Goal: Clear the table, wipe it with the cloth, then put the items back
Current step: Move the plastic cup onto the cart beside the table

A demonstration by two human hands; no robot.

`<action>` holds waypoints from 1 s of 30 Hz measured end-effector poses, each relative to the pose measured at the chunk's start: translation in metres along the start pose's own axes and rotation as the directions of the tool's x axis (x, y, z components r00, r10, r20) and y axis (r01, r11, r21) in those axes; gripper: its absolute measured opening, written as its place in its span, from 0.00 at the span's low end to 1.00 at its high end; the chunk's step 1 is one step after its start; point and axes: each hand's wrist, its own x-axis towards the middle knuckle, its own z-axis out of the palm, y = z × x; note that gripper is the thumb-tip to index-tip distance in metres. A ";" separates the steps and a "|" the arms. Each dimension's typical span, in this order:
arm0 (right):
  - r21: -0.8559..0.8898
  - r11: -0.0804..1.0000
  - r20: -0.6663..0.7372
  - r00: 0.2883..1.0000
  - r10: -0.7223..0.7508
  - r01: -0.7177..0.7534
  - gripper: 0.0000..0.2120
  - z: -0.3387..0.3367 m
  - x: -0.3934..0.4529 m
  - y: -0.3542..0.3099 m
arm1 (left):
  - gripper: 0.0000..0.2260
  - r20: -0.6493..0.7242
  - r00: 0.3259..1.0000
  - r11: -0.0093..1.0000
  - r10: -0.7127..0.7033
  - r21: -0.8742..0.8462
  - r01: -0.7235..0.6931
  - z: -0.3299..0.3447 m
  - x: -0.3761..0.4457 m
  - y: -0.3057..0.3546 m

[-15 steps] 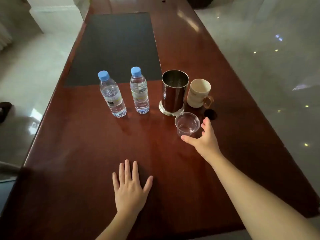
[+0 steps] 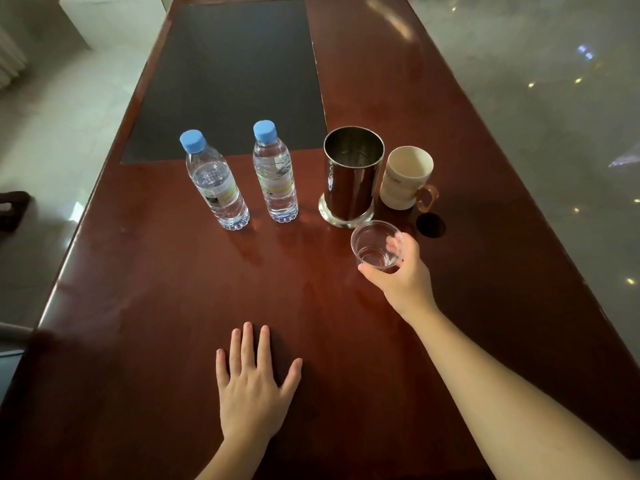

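Head view is showing the right hand [image 2: 398, 278] wrapping around the clear cup [image 2: 377, 245], thumb on the near side and fingers [image 2: 394, 244] showing through the far wall, so it is gripping the cup where it stands on the table [image 2: 173, 306]. The left hand [image 2: 254, 386] is lying flat and open on the wood, well to the left of and nearer than the gripping hand. Just beyond the right hand the steel canister [image 2: 351, 178] is standing close to the cup, with the mug [image 2: 405, 178] beside it; two bottles [image 2: 216, 181] [image 2: 275, 174] are standing further left. Since this seems to be the clearing stage, the thin cup is calling for a light squeeze and a straight lift, steering away from the canister base so nothing gets knocked. No cloth is showing. The mug is carrying faint lettering and the bottle labels some print, all too small to read
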 end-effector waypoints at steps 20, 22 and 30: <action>-0.046 0.995 0.016 0.996 -0.093 0.094 0.39 -0.009 -0.002 -0.011 | 0.37 0.002 1.000 1.000 -0.002 -0.007 0.002 -0.004 -0.001 0.001; -0.045 0.993 0.027 0.994 -0.109 0.110 0.39 -0.007 -0.002 -0.017 | 0.37 0.000 1.000 1.000 -0.001 -0.009 0.001 -0.004 0.000 0.001; 0.012 0.986 0.110 0.980 -0.166 0.165 0.38 0.030 -0.010 -0.045 | 0.36 0.050 0.999 1.000 -0.015 -0.006 0.015 -0.008 0.000 0.001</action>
